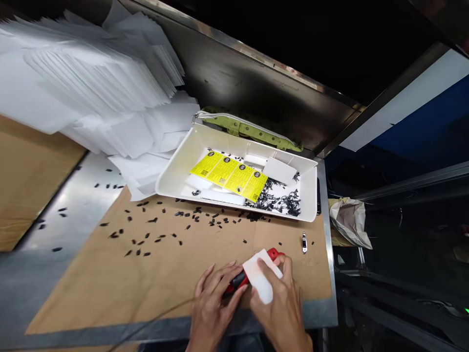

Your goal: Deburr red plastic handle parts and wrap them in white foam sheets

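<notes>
Both my hands meet at the near edge of a brown cardboard sheet (176, 274). My left hand (212, 303) curls its fingers round a red and black hand tool (238, 279), whose red tip (273, 253) sticks out to the right. My right hand (280, 303) pinches a small white card (258, 276) and holds it flat on top of the tool. The tool's middle is hidden under the card.
A white tray (183, 161) behind holds yellow labels (229, 176), white cards and black fasteners (278, 199). Several black bits litter the cardboard. A big heap of white sheets (91, 83) lies at the back left. A small metal piece (304, 242) and crumpled paper (350, 220) lie right.
</notes>
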The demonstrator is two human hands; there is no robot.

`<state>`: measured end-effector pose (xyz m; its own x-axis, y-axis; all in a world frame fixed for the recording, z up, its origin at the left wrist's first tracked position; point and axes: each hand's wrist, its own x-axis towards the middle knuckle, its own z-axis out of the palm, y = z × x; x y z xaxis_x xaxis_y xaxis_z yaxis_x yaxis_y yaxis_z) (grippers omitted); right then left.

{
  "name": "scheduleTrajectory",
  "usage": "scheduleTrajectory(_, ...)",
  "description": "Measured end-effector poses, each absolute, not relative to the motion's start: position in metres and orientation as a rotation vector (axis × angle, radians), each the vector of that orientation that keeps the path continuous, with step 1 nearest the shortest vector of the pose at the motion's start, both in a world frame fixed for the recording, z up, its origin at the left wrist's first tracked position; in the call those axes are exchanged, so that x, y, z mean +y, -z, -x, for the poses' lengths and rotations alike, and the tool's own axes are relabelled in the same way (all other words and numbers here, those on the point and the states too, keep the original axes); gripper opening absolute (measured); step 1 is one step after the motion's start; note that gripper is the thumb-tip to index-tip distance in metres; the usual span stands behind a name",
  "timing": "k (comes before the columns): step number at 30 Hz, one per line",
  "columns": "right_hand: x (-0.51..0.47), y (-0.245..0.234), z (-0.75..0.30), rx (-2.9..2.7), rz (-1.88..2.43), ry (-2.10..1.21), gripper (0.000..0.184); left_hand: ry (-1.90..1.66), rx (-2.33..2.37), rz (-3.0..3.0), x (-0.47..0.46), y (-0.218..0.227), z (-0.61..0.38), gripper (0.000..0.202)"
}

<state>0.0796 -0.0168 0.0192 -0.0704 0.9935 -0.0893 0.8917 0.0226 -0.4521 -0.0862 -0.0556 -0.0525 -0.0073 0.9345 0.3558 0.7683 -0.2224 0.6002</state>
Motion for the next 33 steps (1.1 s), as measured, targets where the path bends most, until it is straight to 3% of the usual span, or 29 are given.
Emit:
scheduleTrajectory(4, -0.017, -0.005, -0.104, -1.829, 1.936, -0.561, 0.043, -0.891, 1.771, -2.017, -0.048, 0.044, 0.095, 0.025)
scheduleTrajectory(11, -0.042, 0.024, -0.117, -1.693, 1.923, -0.526, 0.045, -0.694, 1.819, -2.210, -0.035, 0.017, 0.087, 0.037)
scheduleTrajectory(23, -0.047, 0.019, -0.115, -1.737, 1.835, -0.521, 0.043, -0.488, 1.749, -2.310, -0.011, 0.014, 0.058, 0.020)
scheduleTrajectory(33, -0.039, 0.019, -0.091, -1.712, 1.896, -0.348, 0.035, -0.473, 1.806, -2.172, -0.013, 0.008, 0.052, 0.023)
